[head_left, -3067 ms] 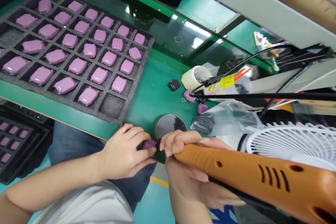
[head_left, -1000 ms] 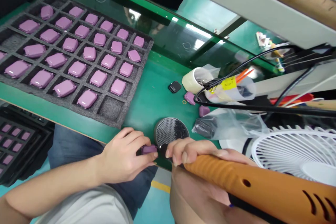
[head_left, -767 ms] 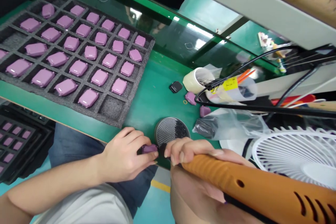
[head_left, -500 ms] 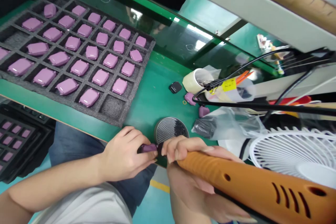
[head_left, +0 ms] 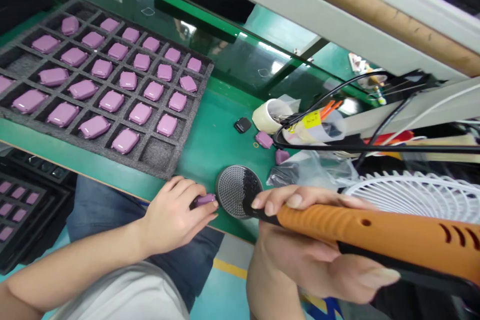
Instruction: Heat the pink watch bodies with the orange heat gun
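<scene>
My left hand point(head_left: 176, 217) is closed around a small purple watch case point(head_left: 205, 199) near the table's front edge. The fingers cover much of the case. In my right hand point(head_left: 300, 255) lies an orange electric screwdriver point(head_left: 337, 222), its black nose pointing left. That nose overlaps the right side of a round perforated screw dish point(head_left: 230, 192); whether the tip touches it I cannot tell. To the left, a grey foam tray point(head_left: 157, 152) carries several rows of purple watch cases point(head_left: 125, 140), one per pocket.
Behind the dish are a black watch case point(head_left: 248, 125), loose purple cases point(head_left: 264, 139) and a cream cup point(head_left: 264, 115). A black cable point(head_left: 375, 148) crosses the right side above a clear plastic bag point(head_left: 318, 167). A white fan guard point(head_left: 412, 192) stands at the right.
The screwdriver has drawn away from the watch case, moving right and slightly up to the screw dish. My left hand still holds the case, close to where it was.
</scene>
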`<state>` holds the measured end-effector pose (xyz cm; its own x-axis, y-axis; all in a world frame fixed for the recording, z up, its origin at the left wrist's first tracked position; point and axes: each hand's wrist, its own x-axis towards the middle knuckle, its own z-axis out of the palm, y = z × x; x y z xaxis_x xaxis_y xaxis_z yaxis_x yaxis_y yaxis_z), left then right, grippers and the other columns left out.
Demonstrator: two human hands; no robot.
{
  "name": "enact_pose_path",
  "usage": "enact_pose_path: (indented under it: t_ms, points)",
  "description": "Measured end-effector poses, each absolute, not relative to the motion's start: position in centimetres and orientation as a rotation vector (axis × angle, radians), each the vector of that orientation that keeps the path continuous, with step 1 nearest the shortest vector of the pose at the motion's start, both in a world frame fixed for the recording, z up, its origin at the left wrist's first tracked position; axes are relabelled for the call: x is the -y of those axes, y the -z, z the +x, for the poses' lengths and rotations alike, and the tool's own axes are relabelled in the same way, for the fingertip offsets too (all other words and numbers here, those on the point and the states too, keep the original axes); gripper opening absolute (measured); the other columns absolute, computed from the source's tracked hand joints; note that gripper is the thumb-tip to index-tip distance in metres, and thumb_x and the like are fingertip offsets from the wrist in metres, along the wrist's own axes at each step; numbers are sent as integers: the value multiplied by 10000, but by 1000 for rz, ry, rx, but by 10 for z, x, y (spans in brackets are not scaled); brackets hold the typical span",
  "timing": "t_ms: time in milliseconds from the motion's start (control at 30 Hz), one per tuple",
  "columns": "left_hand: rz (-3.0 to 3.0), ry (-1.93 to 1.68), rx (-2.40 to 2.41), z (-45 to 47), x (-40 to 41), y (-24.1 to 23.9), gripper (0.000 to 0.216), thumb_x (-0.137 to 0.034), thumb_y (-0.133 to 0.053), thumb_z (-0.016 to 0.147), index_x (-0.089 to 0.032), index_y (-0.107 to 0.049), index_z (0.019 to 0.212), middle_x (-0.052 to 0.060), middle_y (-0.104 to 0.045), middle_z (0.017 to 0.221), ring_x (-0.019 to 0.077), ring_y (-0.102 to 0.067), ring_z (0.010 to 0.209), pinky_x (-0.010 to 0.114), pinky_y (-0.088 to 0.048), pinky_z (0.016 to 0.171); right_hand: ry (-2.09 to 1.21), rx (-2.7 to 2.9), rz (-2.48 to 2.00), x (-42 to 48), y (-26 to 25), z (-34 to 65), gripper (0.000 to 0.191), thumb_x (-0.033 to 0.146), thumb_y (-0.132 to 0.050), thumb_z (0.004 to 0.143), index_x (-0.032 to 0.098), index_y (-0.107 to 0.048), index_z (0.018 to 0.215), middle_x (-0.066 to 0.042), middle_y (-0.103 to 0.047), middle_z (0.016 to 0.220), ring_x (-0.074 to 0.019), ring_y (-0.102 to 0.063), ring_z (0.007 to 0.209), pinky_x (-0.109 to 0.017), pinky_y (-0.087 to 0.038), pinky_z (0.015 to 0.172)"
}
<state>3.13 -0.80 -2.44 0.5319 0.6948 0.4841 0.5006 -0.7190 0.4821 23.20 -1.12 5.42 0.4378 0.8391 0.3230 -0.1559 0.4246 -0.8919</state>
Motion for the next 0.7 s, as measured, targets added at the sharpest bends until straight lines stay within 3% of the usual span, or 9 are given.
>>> enact_pose_path:
  t_ms: [167, 267, 400, 600, 700]
  points:
    - [2493, -907, -1073, 35, 10, 20, 161, -237, -698, 1098, -208, -752, 1247, 86, -754, 1411, 293, -654, 1241, 489, -478, 1065, -693, 837, -954, 10, -45, 240, 511, 733, -779, 884, 354, -692, 1215, 38, -646, 826, -181, -605, 569, -367, -554, 513]
    - [2470, -893, -1071, 41, 13, 18, 197, -174, -642, 1101, -176, -731, 1277, 104, -728, 1471, 314, -625, 1278, 516, -462, 1104, -701, 810, -912, 9, -40, 240, 512, 742, -786, 871, 346, -685, 1179, 47, -640, 810, -176, -607, 558, -353, -549, 500]
    - [2516, -945, -963, 57, 13, 22, 252, -100, -637, 1072, -188, -733, 1288, 93, -752, 1359, 314, -601, 1232, 501, -461, 1076, -759, 828, -882, 5, -40, 239, 506, 743, -772, 905, 365, -634, 1211, 57, -634, 825, -166, -620, 581, -328, -552, 510]
    - [2562, -1016, -758, 71, -6, 26, 279, 23, -599, 978, -212, -735, 1042, 53, -739, 1053, 267, -594, 1017, 433, -474, 883, -690, 845, -860, -1, -36, 233, 601, 790, -747, 914, 357, -552, 1282, 63, -602, 855, -125, -561, 529, -273, -487, 436]
    - [2603, -972, -741, 67, -21, 23, 297, 36, -593, 961, -222, -733, 1006, 52, -731, 1035, 264, -612, 986, 422, -477, 833, -694, 855, -833, -2, -32, 231, 584, 771, -749, 924, 344, -551, 1270, 55, -604, 891, -115, -562, 549, -277, -503, 466]
